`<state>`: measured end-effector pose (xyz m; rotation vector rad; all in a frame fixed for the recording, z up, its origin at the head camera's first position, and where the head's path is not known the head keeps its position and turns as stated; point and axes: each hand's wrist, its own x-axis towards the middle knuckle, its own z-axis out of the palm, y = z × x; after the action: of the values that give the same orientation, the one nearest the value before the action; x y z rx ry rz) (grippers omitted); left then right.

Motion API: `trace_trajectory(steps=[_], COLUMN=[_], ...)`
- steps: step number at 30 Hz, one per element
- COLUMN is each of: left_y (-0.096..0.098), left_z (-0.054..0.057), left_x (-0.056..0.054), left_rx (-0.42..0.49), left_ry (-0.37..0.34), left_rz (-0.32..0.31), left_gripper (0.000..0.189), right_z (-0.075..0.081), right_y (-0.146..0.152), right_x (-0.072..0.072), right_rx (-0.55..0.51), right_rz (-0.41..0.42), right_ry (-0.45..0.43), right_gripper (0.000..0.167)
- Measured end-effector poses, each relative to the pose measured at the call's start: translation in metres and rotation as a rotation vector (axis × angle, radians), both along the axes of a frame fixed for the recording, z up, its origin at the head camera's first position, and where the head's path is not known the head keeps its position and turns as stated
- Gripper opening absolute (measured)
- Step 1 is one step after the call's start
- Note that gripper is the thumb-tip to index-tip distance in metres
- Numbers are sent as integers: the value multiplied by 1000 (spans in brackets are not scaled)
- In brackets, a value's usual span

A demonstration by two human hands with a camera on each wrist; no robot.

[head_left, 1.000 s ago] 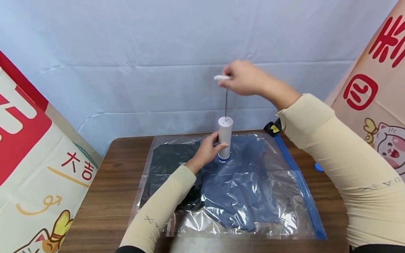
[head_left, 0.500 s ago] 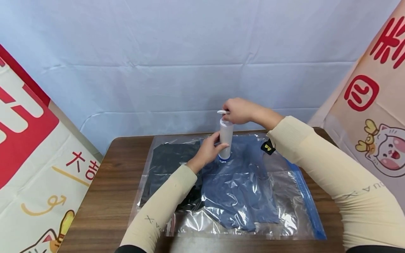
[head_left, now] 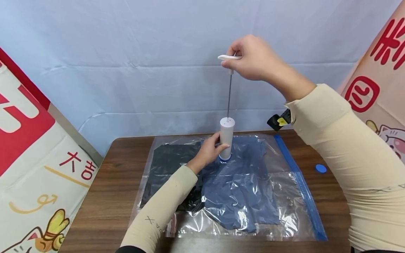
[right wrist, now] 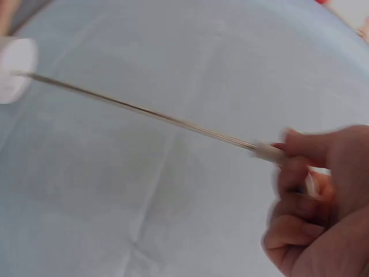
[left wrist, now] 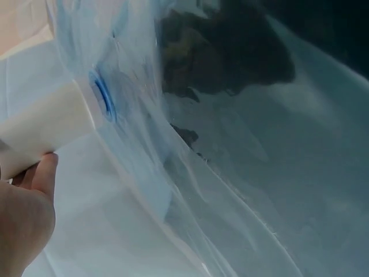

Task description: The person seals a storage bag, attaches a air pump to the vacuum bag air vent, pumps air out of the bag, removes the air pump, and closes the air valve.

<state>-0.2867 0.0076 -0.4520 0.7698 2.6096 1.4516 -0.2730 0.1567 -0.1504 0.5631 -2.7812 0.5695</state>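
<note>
A white hand pump (head_left: 226,137) stands upright on the blue round valve (head_left: 225,159) of a clear vacuum storage bag (head_left: 291,207). My left hand (head_left: 207,153) grips the pump's barrel low down, thumb in front; the left wrist view shows the barrel (left wrist: 43,124) against the blue valve (left wrist: 104,98). High above, my right hand (head_left: 254,59) holds the white T-handle (head_left: 225,57), its fingers curled round it. The thin metal rod (right wrist: 144,109) is drawn far out of the barrel. Inside the bag lie a blue cloth (head_left: 231,200) and a dark cloth (head_left: 174,158).
A blue cap (head_left: 321,168) lies on the wooden table (head_left: 91,207) right of the bag. The bag's blue zip edge (head_left: 303,189) runs along its right side. A pale cloth backdrop (head_left: 142,88) hangs behind the table; printed banners stand at both sides.
My right hand pushed the pump handle down to the barrel half a second ago, then raised it, higher than a second ago. My left hand stays on the barrel.
</note>
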Motion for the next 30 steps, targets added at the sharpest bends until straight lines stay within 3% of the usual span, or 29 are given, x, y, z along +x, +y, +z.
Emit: trace_trajectory(steps=[5, 10, 20, 23, 26, 30], left_y=[0, 1, 1, 0, 0, 0], left_z=[-2, -4, -5, -6, -6, -5], left_x=[0, 0, -5, -5, -6, -5], left_rx=[17, 26, 34, 33, 35, 29], left_ry=[20, 20, 9, 2, -6, -9], left_rz=[-11, -33, -41, -43, -39, -30], left_gripper=[54, 56, 55, 55, 55, 58], right_z=[-3, -17, -94, -109, -113, -96], right_y=[3, 7, 3, 3, 4, 7], right_x=[3, -5, -28, -29, -30, -31], right_rx=[-2, 110, 230, 241, 230, 174], right_rz=[6, 52, 137, 150, 159, 162], right_ry=[35, -140, -388, -402, -371, -321], right_gripper=[30, 26, 17, 18, 20, 19])
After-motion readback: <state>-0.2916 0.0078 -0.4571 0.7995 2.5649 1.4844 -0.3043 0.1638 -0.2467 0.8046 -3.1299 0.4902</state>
